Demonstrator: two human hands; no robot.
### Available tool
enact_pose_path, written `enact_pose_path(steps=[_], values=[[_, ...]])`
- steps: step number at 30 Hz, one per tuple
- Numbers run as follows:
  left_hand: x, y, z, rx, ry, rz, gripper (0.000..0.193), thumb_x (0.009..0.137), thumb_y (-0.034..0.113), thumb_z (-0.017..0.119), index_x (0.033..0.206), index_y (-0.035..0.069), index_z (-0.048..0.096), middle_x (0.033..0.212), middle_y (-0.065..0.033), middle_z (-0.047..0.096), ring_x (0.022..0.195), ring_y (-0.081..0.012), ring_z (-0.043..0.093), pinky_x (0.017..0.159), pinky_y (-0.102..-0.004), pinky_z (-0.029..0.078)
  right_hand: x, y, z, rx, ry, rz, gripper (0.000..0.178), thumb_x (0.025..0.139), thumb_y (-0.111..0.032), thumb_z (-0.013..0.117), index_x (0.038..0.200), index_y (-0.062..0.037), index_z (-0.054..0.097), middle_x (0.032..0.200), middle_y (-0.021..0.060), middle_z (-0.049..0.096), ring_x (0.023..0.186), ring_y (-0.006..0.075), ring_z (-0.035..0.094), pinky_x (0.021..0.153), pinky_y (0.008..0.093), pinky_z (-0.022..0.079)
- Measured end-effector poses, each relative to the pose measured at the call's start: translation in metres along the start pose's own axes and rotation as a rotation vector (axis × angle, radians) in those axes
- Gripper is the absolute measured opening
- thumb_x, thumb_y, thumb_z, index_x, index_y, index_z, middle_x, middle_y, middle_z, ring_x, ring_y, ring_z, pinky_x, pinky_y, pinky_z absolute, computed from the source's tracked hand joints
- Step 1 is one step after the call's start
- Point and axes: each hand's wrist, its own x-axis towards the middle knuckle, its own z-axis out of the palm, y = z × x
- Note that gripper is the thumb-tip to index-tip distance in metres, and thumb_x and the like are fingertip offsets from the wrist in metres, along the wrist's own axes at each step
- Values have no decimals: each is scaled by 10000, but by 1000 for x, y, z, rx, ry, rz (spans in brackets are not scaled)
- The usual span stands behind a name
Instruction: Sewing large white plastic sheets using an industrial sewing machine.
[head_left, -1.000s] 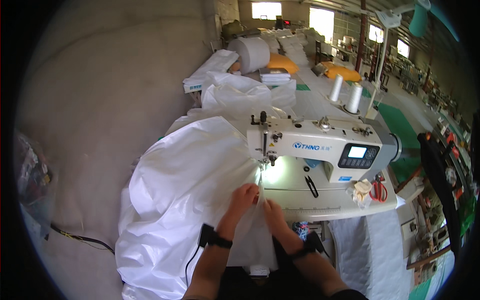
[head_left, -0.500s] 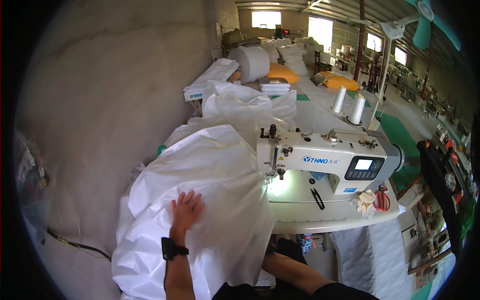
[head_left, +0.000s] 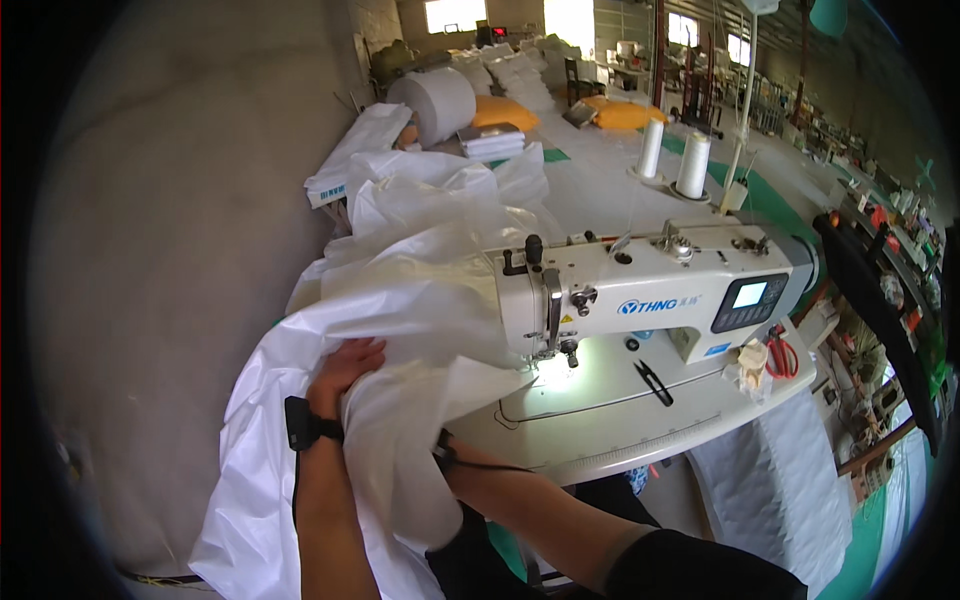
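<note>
From above, the left hand (head_left: pixel 345 365) now grips a fold of the white plastic sheet (head_left: pixel 300 440), fingers curled into it, where half a second ago it lay flat and spread on top. The right hand is buried under the bunched sheet, so I cannot tell whether it is closed. The sheet has been gathered up off the desk (head_left: pixel 600 420), just left of the sewing machine (head_left: pixel 650 290); a second ago both hands were feeding it at the needle. That looks like repositioning rather than stitching. Small black snips (head_left: pixel 652 381) lie on the desk.
</note>
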Motion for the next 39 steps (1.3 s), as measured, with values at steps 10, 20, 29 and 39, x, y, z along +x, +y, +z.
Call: enact_pose_path(steps=[10, 20, 29, 39], values=[[-9, -10, 19, 287, 271, 187, 428, 868, 366, 551, 1250, 172, 562, 1348, -66, 483, 1301, -288, 359, 1047, -416, 288, -8, 5, 16, 153, -53, 69, 438, 937, -358, 478, 1228, -33, 508, 1202, 109, 565, 1047, 183, 546, 899, 337, 438], [-99, 60, 19, 833, 418, 74, 402, 888, 371, 526, 1219, 145, 559, 1347, -85, 467, 1282, -353, 354, 1034, -517, 262, -79, 10, 23, 827, -250, 295, 438, 931, -368, 495, 1213, -34, 521, 1202, 107, 563, 1029, 159, 549, 891, 331, 439], [-192, 103, 93, 380, 277, -375, 532, 917, 507, 367, 1335, 188, 445, 1436, -59, 369, 1315, -327, 340, 996, -636, 230, -119, 19, 56, 89, 8, 145, 448, 873, -283, 606, 1160, 49, 520, 999, 152, 629, 815, 232, 647, 694, 325, 536], [-229, 184, 152, 322, 711, -103, 500, 805, 325, 628, 1208, 49, 521, 1208, -154, 523, 1119, -343, 475, 923, -520, 347, -138, 57, 8, 61, -93, 301, 443, 964, -305, 374, 1206, 56, 463, 1064, 188, 606, 896, 298, 641, 730, 369, 539]])
